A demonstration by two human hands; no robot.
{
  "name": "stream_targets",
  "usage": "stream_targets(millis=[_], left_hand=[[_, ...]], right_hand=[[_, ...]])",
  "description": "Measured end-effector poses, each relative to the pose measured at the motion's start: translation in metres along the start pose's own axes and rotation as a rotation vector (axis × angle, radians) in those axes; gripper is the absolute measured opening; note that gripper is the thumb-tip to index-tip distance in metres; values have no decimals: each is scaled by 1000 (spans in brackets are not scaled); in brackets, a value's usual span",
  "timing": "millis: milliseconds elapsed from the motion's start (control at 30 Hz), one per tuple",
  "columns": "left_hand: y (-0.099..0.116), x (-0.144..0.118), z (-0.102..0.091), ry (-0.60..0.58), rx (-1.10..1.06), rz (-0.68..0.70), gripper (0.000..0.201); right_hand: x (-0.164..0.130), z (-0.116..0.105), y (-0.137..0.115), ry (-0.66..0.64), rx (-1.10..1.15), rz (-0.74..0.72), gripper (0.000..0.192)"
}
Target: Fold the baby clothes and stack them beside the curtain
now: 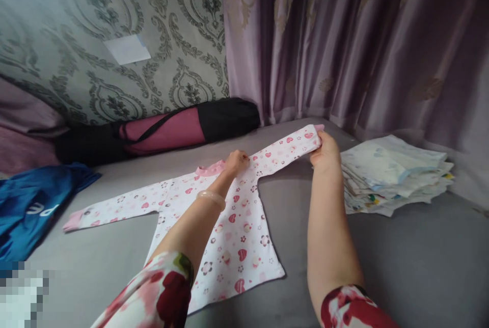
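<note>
Damask-patterned grey wall (114,22), mauve curtains (362,37), grey bed surface (401,256).

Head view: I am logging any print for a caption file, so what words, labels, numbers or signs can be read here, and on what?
"pe": white letters, seen upside down and cut off by folds, on the crumpled blue fabric garment; the reading is unsure.
The white long-sleeved shirt with pink hearts bears pictures only.
The stack of folded pale printed cloths shows marks too small to read.

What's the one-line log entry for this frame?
left hand: pressing shirt shoulder | right hand: gripping sleeve cuff | shirt: flat on bed | folded stack: right
</note>
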State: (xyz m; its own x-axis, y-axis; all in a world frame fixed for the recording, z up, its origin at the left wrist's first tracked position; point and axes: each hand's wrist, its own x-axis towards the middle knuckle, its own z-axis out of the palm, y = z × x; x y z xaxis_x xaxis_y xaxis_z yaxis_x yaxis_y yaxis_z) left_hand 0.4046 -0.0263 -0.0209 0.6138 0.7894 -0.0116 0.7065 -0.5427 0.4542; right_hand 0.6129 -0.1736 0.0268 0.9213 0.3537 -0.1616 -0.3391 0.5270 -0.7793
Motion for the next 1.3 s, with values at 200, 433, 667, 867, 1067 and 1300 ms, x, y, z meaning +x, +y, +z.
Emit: stream_targets(millis=[200, 433, 667, 867, 1067, 1300], left_hand=[[13, -16, 17, 144, 152, 61, 30], [4, -29, 24, 97, 259, 335, 33], [-13, -51, 30, 73, 228, 370, 51], [-7, -49, 22, -115, 244, 312, 80], [-2, -35, 7, -266, 202, 253, 100], [-2, -27, -3, -240, 145, 276, 100]], right_hand=[[-21, 13, -14, 143, -40, 76, 9], [-35, 31, -15, 25, 42, 105, 7], [-40, 42, -6, -88, 53, 58, 9], [-60, 57, -4, -123, 107, 107, 11], [-90, 79, 13, -269, 150, 218, 14], [-111, 88, 38, -333, 100, 286, 16]])
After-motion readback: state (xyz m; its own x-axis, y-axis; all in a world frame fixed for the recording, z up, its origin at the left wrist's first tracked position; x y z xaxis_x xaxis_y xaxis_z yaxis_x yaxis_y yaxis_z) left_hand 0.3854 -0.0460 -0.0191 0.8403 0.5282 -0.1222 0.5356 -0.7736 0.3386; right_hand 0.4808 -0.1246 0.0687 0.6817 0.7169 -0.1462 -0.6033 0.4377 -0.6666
